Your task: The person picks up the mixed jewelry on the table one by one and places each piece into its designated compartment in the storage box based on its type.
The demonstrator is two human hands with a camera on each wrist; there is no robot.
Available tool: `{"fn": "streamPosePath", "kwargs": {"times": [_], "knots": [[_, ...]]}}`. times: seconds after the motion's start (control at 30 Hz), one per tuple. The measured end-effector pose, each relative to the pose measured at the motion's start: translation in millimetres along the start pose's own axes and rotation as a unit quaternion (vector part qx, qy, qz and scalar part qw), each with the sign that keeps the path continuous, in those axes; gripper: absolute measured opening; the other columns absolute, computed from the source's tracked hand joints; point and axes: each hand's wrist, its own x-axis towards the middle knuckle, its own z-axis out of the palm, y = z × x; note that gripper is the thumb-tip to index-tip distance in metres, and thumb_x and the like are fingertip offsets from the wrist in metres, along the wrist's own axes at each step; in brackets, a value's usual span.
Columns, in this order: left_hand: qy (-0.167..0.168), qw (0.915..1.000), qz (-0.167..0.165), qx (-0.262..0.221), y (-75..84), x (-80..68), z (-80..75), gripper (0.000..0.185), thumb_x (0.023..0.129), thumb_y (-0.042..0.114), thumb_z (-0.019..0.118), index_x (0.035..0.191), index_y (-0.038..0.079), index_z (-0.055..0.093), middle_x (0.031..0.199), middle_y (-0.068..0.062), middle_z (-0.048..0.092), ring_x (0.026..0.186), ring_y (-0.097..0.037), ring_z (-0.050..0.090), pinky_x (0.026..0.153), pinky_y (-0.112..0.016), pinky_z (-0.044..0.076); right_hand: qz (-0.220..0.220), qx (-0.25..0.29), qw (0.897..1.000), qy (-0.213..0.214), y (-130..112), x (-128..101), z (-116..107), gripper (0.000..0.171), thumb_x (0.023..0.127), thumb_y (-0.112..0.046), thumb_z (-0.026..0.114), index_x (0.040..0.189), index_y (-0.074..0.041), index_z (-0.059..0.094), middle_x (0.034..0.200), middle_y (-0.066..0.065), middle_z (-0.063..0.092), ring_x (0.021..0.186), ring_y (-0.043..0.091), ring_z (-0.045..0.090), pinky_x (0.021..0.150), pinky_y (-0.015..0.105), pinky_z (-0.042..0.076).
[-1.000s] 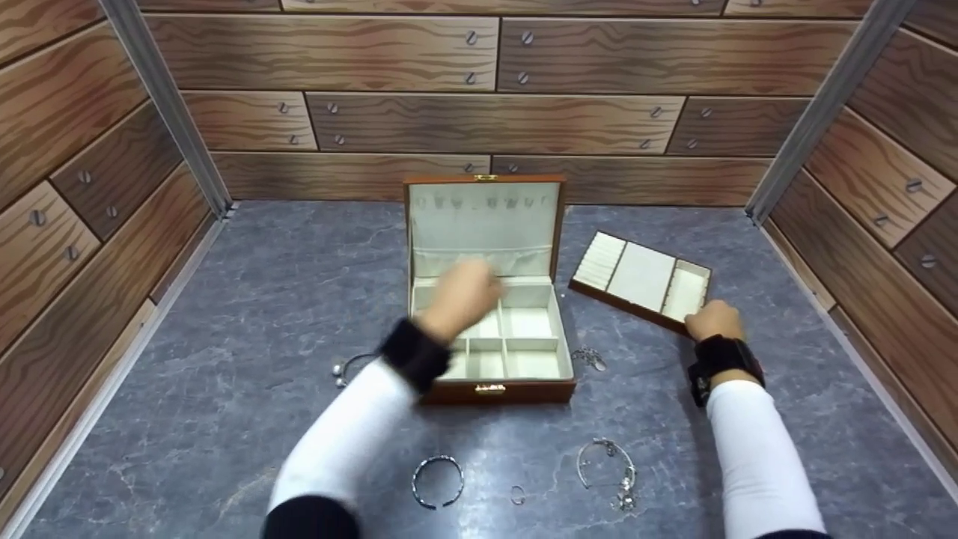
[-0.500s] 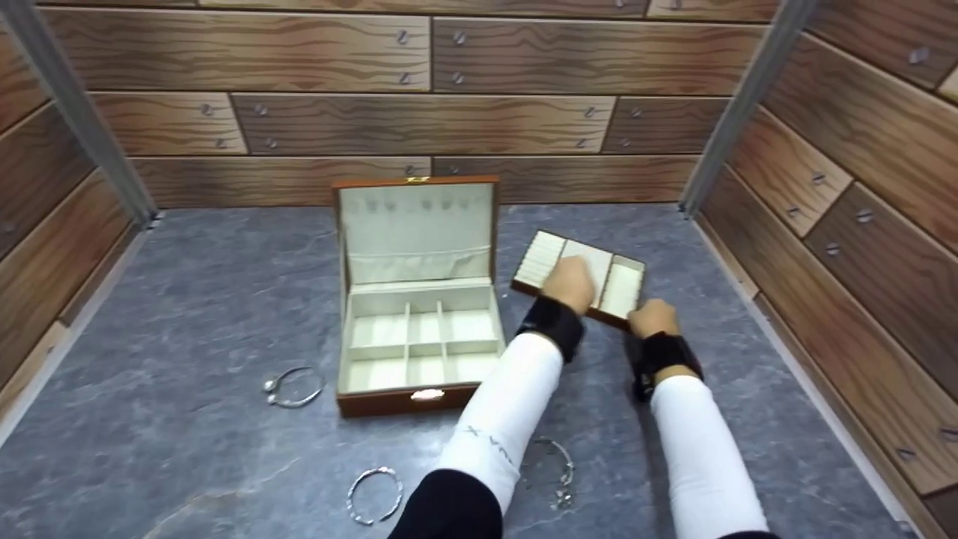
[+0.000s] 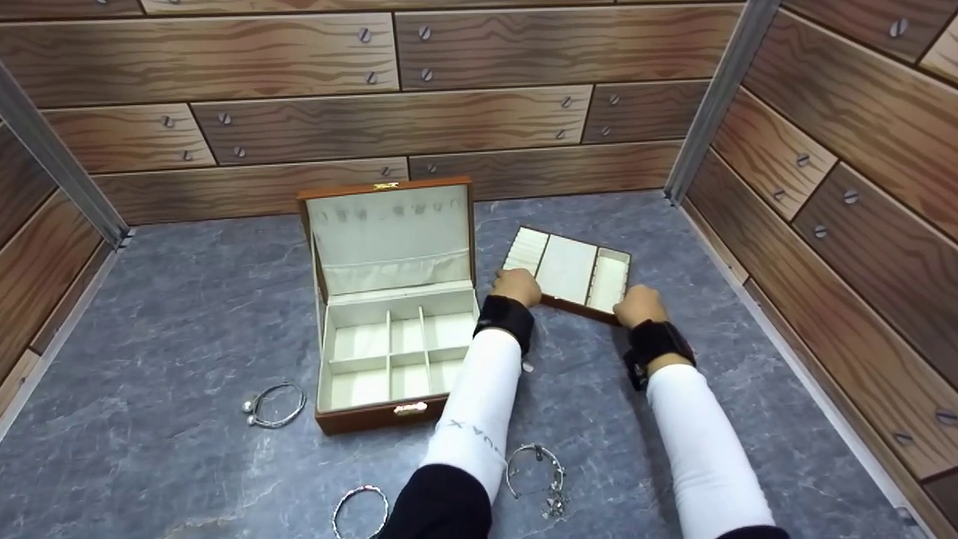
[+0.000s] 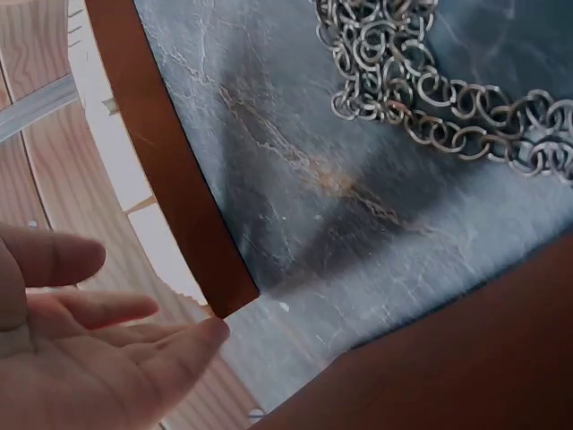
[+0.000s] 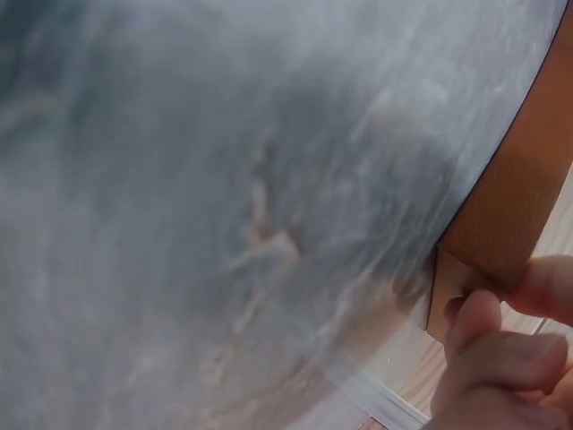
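Note:
A brown jewelry box tray [image 3: 566, 271] with a cream lining lies slanted on the table, right of the open jewelry box [image 3: 355, 424]. My right hand [image 3: 641, 305] pinches its near right corner; in the right wrist view the thumb and fingers [image 5: 510, 354] close around that brown corner. At the near left corner is my left hand [image 3: 518, 287]. The left wrist view shows this hand's fingers [image 4: 170, 358] extended, fingertips right at the tray's corner [image 4: 235, 300], thumb apart. A silver chain [image 4: 430, 116] lies on the table close by, mostly hidden by the left arm in the head view.
The box stands with its lid [image 3: 393, 236] up and divided compartments bare. A beaded bracelet [image 3: 277, 404] lies left of it. Nearer me are a bangle [image 3: 361, 490] and a charm bracelet [image 3: 554, 483]. Wood-patterned walls [image 3: 299, 127] enclose the table.
My left hand has crossed from over the jewelry box to the tray's left corner. The right hand stays at the right corner. The head view has swung to the right.

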Motion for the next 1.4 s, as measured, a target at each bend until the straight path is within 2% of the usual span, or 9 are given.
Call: {"fn": "streamPosePath", "kwargs": {"times": [0.1, 0.37, 0.63, 0.77, 0.87, 1.0, 1.17, 1.23, 1.4], "knots": [[-0.025, 0.9996, -0.003, 0.013, 1.9, 2.5, -2.8, 0.042, 0.092, 0.023, 0.044, 0.128, 0.004, 0.052, 0.142, -0.023, 0.038, 0.126, -0.035, 0.044, 0.103, -0.047, 0.037, -0.008, -0.007, 1.0, 0.001, -1, 2, -4, 0.028, 0.076, -0.008, 0.049, 0.088, 0.013, 0.063, 0.101, 0.036, 0.061, 0.093, 0.046, 0.06, 0.081, 0.051, 0.048], [-0.014, 0.9991, -0.019, 0.036, 1.0, -5.7, -3.7, 0.037, 0.09, 0.027, 0.048, 0.122, 0.012, 0.059, 0.138, -0.012, 0.047, 0.127, -0.028, 0.044, 0.105, -0.052, 0.026, -0.027, -0.015, 0.999, 0.012, 3, 0, -7, 0.024, 0.072, -0.002, 0.045, 0.08, 0.013, 0.062, 0.097, 0.037, 0.061, 0.092, 0.049, 0.059, 0.08, 0.052, 0.048], [-0.095, 0.9893, 0.077, 0.079, 5.2, -22.4, -12.4, 0.031, 0.092, 0.028, 0.042, 0.094, 0.011, 0.068, 0.124, 0.001, 0.061, 0.123, -0.021, 0.051, 0.108, -0.062, 0.018, -0.026, -0.027, 0.999, -0.011, 23, -4, -16, 0.027, 0.079, -0.004, 0.042, 0.082, 0.015, 0.062, 0.1, 0.039, 0.059, 0.093, 0.05, 0.058, 0.082, 0.053, 0.047], [-0.118, 0.982, 0.116, 0.092, 5.8, -14.1, 3.1, 0.035, 0.092, 0.036, 0.042, 0.085, 0.014, 0.068, 0.116, 0.004, 0.064, 0.117, -0.015, 0.054, 0.108, -0.061, 0.018, -0.029, -0.032, 0.998, -0.051, 41, -7, -25, 0.016, 0.072, -0.003, 0.047, 0.066, 0.006, 0.059, 0.085, 0.033, 0.061, 0.077, 0.041, 0.059, 0.071, 0.047, 0.05], [-0.126, 0.9765, 0.136, 0.11, 7.5, -29.5, 2.0, 0.032, 0.094, 0.033, 0.041, 0.087, 0.014, 0.066, 0.117, 0.005, 0.064, 0.115, -0.014, 0.054, 0.109, -0.056, 0.021, -0.046, -0.019, 0.995, -0.085, 54, -14, -31, 0.012, 0.063, -0.001, 0.053, 0.052, -0.006, 0.05, 0.06, 0.014, 0.056, 0.058, 0.026, 0.051, 0.055, 0.033, 0.046], [-0.13, 0.9736, 0.135, 0.131, 12.4, -62.1, -7.7, 0.028, 0.093, 0.02, 0.038, 0.095, 0.012, 0.065, 0.125, 0.002, 0.06, 0.122, -0.018, 0.05, 0.109, -0.049, 0.023, -0.064, -0.002, 0.992, -0.113, 66, -26, -38, 0.027, 0.06, -0.001, 0.057, 0.045, -0.016, 0.04, 0.047, -0.005, 0.039, 0.048, 0.013, 0.039, 0.047, 0.023, 0.034], [-0.145, 0.9596, 0.174, 0.167, 13.9, -64.7, 7.4, 0.027, 0.092, 0.018, 0.039, 0.085, 0.009, 0.063, 0.117, -0.001, 0.063, 0.12, -0.018, 0.052, 0.108, -0.056, 0.024, -0.068, -0.003, 0.989, -0.13, 74, -44, -43, 0.028, 0.059, 0.0, 0.059, 0.045, -0.016, 0.041, 0.046, -0.007, 0.038, 0.045, 0.011, 0.037, 0.045, 0.023, 0.034], [-0.146, 0.9498, 0.203, 0.188, 12.0, -56.3, 22.1, 0.027, 0.09, 0.02, 0.041, 0.072, 0.011, 0.058, 0.1, -0.001, 0.065, 0.105, -0.014, 0.058, 0.105, -0.057, 0.028, -0.069, 0.001, 0.988, -0.137, 78, -51, -43, 0.026, 0.059, 0.0, 0.059, 0.046, -0.015, 0.042, 0.046, -0.007, 0.039, 0.045, 0.011, 0.037, 0.044, 0.023, 0.033], [-0.151, 0.9424, 0.211, 0.211, 14.1, -74.3, 31.4, 0.023, 0.09, 0.019, 0.043, 0.081, 0.013, 0.063, 0.105, 0.002, 0.065, 0.103, -0.012, 0.057, 0.106, -0.053, 0.027, -0.06, 0.007, 0.988, -0.141, 88, -66, -42, 0.017, 0.059, -0.001, 0.058, 0.048, -0.01, 0.049, 0.046, -0.007, 0.043, 0.046, 0.011, 0.041, 0.045, 0.023, 0.035]]}}
